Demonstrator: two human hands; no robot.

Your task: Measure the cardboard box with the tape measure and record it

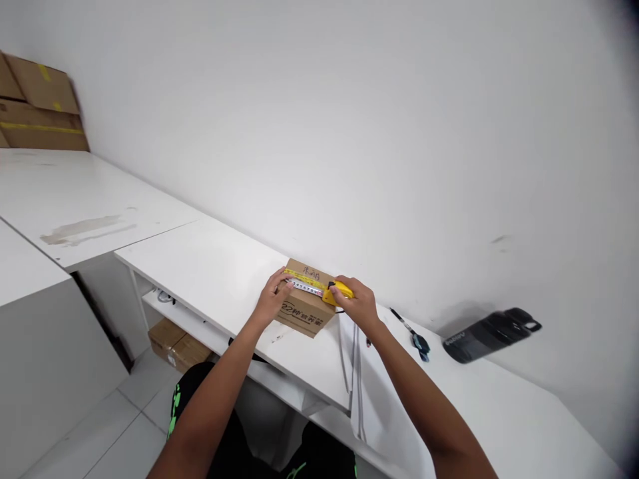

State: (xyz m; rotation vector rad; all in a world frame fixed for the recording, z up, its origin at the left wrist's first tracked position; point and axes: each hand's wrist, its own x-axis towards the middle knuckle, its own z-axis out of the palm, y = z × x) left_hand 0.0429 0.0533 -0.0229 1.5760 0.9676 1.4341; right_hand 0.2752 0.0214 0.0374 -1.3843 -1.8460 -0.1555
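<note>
A small brown cardboard box (304, 318) with dark printed characters and yellow tape rests on the white desk by the wall. Across its top lies the pulled-out white blade (307, 287) of a tape measure, its numbers facing up. The yellow tape measure case (339, 291) is gripped in my right hand (360, 306) at the box's right edge. At the left edge, my left hand (272, 296) is closed around the blade's end and touches the box; its fingertips partly hide that end.
White sheets (379, 399) lie under my right forearm. A dark lanyard (419, 342) and a black bottle (489, 336) are further right. Larger cartons (42, 100) are stacked at the far left, and another carton (180, 344) sits below the desk. The wall (349, 133) rises behind.
</note>
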